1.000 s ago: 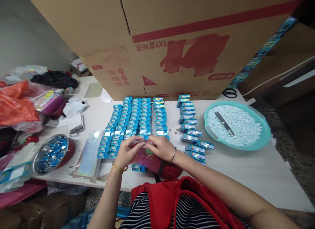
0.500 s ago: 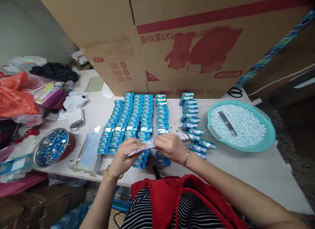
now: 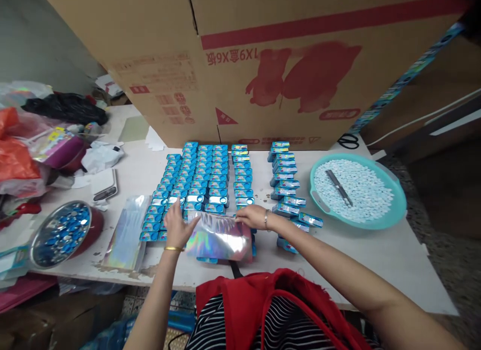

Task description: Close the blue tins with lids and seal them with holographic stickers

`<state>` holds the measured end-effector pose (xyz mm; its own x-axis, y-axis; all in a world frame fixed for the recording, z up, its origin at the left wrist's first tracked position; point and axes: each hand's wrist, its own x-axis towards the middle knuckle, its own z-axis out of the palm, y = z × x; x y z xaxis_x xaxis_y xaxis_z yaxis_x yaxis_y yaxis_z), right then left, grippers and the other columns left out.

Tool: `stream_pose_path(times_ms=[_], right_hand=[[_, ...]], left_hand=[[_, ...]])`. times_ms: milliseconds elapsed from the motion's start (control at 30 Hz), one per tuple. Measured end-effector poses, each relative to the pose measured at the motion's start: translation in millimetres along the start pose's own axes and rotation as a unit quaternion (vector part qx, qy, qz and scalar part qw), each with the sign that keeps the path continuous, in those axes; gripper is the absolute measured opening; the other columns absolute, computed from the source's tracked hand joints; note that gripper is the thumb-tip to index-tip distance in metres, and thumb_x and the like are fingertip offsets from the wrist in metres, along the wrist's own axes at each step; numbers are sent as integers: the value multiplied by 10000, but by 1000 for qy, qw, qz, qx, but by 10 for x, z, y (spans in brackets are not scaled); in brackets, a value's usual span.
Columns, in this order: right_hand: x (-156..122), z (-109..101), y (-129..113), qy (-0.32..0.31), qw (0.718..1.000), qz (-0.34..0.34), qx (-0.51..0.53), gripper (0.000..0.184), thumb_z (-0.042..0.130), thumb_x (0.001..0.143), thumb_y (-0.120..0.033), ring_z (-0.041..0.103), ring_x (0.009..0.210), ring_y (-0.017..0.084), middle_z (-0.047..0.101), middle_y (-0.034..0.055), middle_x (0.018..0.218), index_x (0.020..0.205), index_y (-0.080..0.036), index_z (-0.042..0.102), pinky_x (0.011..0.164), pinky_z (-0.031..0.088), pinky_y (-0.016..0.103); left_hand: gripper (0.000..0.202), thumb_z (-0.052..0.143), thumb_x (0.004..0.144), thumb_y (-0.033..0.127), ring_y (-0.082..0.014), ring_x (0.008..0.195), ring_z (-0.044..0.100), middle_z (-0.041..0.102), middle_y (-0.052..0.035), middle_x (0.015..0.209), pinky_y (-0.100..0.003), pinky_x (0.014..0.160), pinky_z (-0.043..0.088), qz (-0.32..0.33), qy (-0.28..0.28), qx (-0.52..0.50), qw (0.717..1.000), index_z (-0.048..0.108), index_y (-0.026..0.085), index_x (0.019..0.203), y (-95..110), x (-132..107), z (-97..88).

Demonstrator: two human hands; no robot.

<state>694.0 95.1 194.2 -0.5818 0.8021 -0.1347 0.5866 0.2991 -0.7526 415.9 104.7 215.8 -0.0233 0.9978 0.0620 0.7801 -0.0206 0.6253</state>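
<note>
A shiny holographic sheet (image 3: 221, 239) hangs over the near part of the rows of small blue boxes (image 3: 203, 177), hiding some of them. My right hand (image 3: 254, 217) pinches its upper right corner. At the sheet's left end, my left hand (image 3: 178, 225) has its fingers spread, with the thumb beside the sheet's upper edge; whether the thumb touches it I cannot tell. Farther right stands a looser column of the same boxes (image 3: 284, 178). A clear-wrapped stack of holographic sheets (image 3: 130, 234) lies left of the rows.
A metal bowl (image 3: 95, 224) of blue and clear shiny pieces sits at the left. On the right, a teal basin (image 3: 399, 202) holds small white pieces and a dark strip (image 3: 339, 188). A large cardboard box (image 3: 233, 94) stands behind. Bags (image 3: 63, 109) clutter the back left.
The sheet, seen edge-on between both hands before, now shows its shiny face toward me. My left hand has moved left and spread its fingers. My right hand still grips the sheet.
</note>
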Motion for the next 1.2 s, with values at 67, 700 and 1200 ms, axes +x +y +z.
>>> stream_pose_path(times_ms=[67,700,1200], right_hand=[[97,49,-16,-9,1000,3,1,199,618,878,-258,488,582,115,556,-22,596,688,-201,643,533,272,216],[514,244,698,187,843,229,449,263,498,847,-432,514,354,132,478,-70,391,709,-208,503,395,343,209],[573,199,796,196,823,272,459,187,474,846,-308,520,348,126,446,-74,377,691,-206,497,380,317,191]], left_hand=[[545,687,692,557,-328,1230,492,616,-159,1215,-520,1106,234,112,-76,35,990,643,192,1094,132,44,143],[273,440,924,244,-236,944,557,637,-106,1033,-355,812,416,281,-214,140,925,656,186,1081,600,803,1258],[167,462,908,179,-240,951,565,641,-128,1099,-360,767,402,314,-180,144,921,630,176,904,671,442,1276]])
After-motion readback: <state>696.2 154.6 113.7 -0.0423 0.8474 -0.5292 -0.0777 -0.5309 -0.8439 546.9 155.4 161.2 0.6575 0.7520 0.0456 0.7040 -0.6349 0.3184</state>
